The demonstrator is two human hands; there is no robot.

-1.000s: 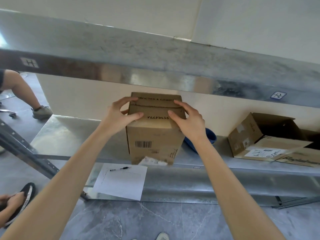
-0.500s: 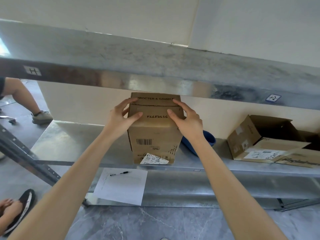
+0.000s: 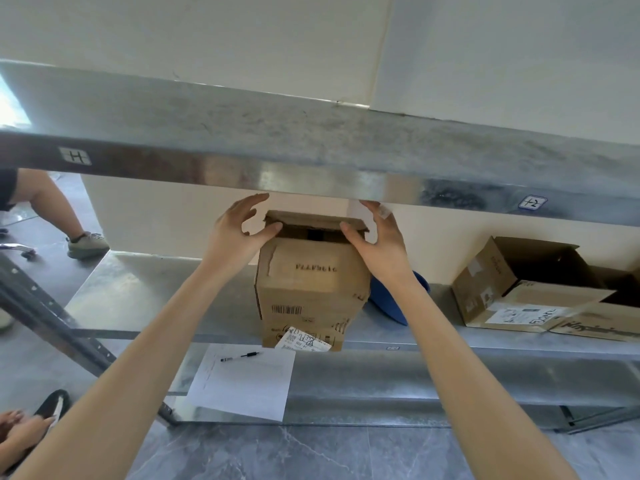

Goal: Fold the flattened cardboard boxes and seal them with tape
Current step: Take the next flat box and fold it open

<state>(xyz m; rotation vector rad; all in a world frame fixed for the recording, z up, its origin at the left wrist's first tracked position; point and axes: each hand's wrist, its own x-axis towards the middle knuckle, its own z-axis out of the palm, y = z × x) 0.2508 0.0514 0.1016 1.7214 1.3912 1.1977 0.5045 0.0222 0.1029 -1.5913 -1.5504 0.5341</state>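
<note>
Other person's hand: far down-left of the left forearm, next to a dark sandal on the floor
Brace: dark perforated metal bar, slanting down well left of the left forearm
Upper shelf: dull, scuffed galvanised beam crossing just above both sets of fingertips; an "H" tag sits well left of the grip
Leg and shoe: another person's, left of the left hand, beyond the rack
Lower shelf: bare grey sheet metal, below and left of the left hand
Wall: plain cream, behind both hands
Paper sheet: white, under the left forearm on a metal ledge, a black pen lying on its upper edge
Left hand: thumb tip pressed on the left end of the front flap, fingers spread and lifted, clasping nothing
Cardboard box: upright on the lower shelf's front edge, between and below the two hands; brown and creased, top flaps not fully down with a dark gap between them, upside-down printed number, barcode, white label peeling at its base
Floor: grey marbled tile under both forearms
Right hand: thumb on the flap's right end, fingers straight and pointing up, not curled
Blue object: just under the right wrist, partly hidden
"+2" tag: on the beam, right of the right hand
Open boxes: well right of the right hand, lying on the same shelf, flaps apart
</note>
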